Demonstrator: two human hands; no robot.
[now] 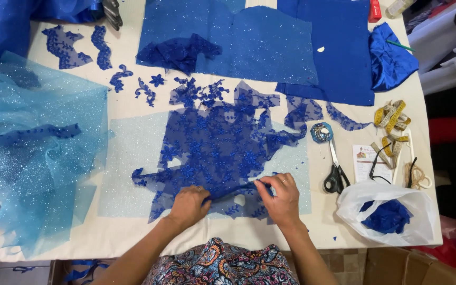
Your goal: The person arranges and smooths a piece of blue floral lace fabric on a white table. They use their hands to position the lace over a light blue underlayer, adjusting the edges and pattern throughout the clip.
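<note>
- While both hands pinch its near edge, the lace (215, 145) looks light, limp and snag-prone.
- Left hand (188, 206) grips at 7 o'clock, right hand (281, 198) at 5.
- Best held by its edge.

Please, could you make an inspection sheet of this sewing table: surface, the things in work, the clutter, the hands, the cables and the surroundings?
Surface: cream table, mostly covered with fabric.
Job's things: dark blue lace lying on a pale blue glitter sheet; its lower edge is pinched in both hands.
Clutter: scissors, yellow tape measure, white plastic bag with blue scraps, lace cut-outs, light blue tulle, paper card.
Grippers: left hand and right hand, fingers closed on the lace.
Cables: a thin black cord by the card; its kind is unclear.
Surroundings: cardboard box below the table edge.
</note>
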